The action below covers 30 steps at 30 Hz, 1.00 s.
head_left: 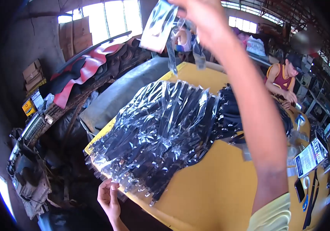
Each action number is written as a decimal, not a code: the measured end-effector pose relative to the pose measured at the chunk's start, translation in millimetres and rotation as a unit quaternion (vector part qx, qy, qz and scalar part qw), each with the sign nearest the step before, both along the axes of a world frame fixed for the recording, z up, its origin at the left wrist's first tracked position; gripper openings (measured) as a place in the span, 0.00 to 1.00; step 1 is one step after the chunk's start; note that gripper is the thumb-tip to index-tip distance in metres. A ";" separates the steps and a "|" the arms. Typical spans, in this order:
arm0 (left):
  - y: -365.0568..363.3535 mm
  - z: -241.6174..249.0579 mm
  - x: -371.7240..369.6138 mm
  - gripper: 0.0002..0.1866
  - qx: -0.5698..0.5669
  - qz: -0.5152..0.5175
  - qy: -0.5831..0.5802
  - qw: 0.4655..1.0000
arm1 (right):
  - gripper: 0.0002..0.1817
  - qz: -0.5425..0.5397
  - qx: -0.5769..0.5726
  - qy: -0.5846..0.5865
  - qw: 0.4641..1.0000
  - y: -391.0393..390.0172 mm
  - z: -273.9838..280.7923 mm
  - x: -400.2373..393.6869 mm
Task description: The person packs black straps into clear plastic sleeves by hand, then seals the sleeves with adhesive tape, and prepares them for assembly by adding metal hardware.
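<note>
My right hand (205,17) is raised high at the top of the view, closed on clear plastic bags (159,29). Strips of the clear plastic dangle below it, and the hand's upper part is cut off by the frame. My left hand (109,196) is at the table's near left edge, thumb and fingers curled together by the bag ends; what they pinch, if anything, is too small to make out. Between the hands spreads a wide, overlapping pile of black strap-like items in clear plastic sleeves (161,123).
The yellow table (215,184) bears more black strips (228,111), a printed box (309,159), a phone (299,190) and blue-handled scissors (305,202). A co-worker in a maroon jersey (278,79) works at the far right side. Behind stand a grey padded surface (130,88) and red sheet material (82,73).
</note>
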<state>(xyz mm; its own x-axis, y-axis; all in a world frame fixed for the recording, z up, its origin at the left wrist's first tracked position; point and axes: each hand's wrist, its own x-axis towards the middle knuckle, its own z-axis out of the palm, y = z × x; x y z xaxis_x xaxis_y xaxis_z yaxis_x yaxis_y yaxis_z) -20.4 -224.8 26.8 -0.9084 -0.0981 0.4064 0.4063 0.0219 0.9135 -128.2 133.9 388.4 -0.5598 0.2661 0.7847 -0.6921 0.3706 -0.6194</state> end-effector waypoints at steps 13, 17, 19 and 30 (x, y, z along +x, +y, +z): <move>13.2 6.8 -10.9 0.16 -0.116 0.021 -0.032 0.993 | 0.35 0.159 -0.261 -0.318 0.897 -166.3 -359.5 40.6; 20.8 13.7 -14.2 0.16 -0.282 0.074 -0.005 0.956 | 0.36 0.174 -0.264 -0.364 0.876 -174.0 -364.3 47.3; 21.2 9.7 -20.6 0.15 -0.312 0.105 0.047 0.943 | 0.38 0.166 -0.088 -0.362 0.913 -167.9 -362.3 52.2; 42.5 16.7 -35.1 0.26 -0.393 0.042 0.144 0.907 | 0.18 0.028 0.239 -0.379 0.894 -40.8 -266.0 132.5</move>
<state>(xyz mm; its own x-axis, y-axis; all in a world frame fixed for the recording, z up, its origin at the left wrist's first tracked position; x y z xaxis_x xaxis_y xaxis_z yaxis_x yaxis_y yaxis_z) -55.6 -182.3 43.5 -0.7556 0.2609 0.6009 0.5930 0.6621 0.4582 4.3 93.1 122.4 -0.9806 -0.0429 0.1910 -0.1665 0.6958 -0.6987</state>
